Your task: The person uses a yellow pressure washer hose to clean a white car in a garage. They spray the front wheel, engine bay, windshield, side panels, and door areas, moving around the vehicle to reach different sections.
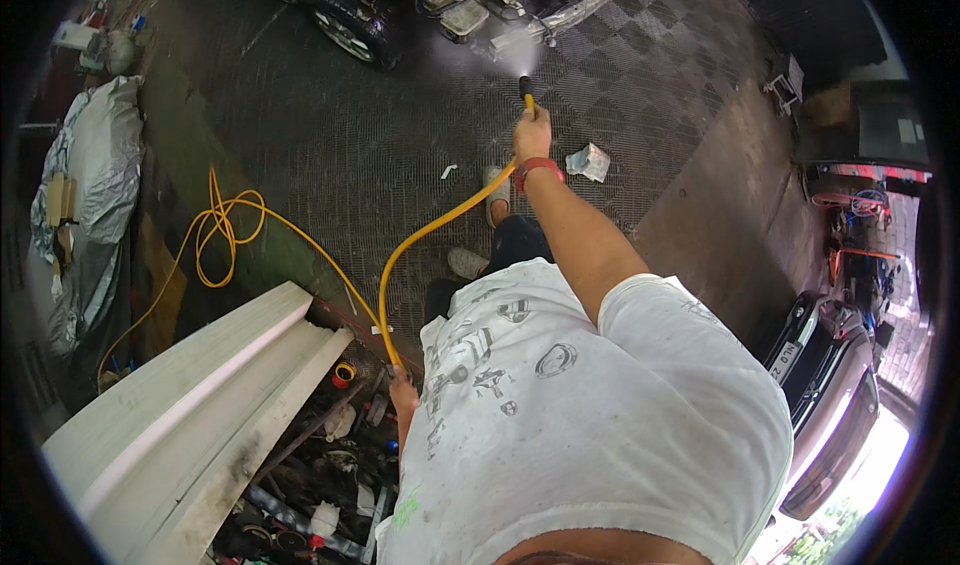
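Note:
My right hand (pixel 531 133) is stretched forward and grips the black nozzle (pixel 525 88) of a yellow hose (pixel 420 235). A fine spray of water leaves the nozzle toward the stripped front of a car (pixel 480 5). A red band sits on that wrist. My left hand (pixel 402 390) hangs low by my hip and holds the same yellow hose, which runs back from there. More of the hose lies in loose loops (pixel 225 230) on the wet floor to the left.
A car wheel (pixel 350 30) stands at the top left of the grated floor (pixel 330 135). A crumpled white rag (pixel 588 162) lies near my feet. A white panel (pixel 190 395) leans at lower left over dark parts. A covered shape (pixel 90 175) sits far left; a parked car (pixel 830 395) at right.

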A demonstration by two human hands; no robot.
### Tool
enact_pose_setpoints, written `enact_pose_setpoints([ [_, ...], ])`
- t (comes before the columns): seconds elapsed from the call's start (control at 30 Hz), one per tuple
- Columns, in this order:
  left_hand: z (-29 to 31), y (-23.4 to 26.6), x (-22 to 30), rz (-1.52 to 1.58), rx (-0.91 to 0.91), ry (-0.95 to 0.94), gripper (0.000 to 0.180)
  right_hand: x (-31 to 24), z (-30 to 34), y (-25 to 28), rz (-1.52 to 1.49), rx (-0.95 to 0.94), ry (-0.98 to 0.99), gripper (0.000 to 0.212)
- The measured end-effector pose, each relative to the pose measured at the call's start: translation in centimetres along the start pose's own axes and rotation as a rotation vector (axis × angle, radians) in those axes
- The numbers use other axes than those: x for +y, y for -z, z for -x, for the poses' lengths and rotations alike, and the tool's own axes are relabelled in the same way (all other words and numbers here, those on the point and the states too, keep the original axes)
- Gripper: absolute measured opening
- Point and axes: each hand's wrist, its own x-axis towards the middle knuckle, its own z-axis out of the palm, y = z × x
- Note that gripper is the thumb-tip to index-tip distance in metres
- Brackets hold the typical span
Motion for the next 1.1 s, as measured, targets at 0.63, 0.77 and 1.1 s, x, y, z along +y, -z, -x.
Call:
enact_pose_setpoints([
  [0.63, -4.2, -1.6, 2.5, -0.36, -0.079, -0.167, 0.076, -0.8, -2.9, 11.9, -0.081, 0.28, -0.039, 0.043],
  [0.77, -3.3, -0.6, 2.7, -0.216, -0.087, -0.146, 0.075, 2.2, -1.5, 10.2, -0.044, 0.029, -0.088, 0.044],
  [1.1, -2.2, -0.1, 6.2, -0.418, -0.003, -0.284, 0.079, 0.7, -4.6, 11.3, 0.071, 0.015, -0.06, 0.041],
])
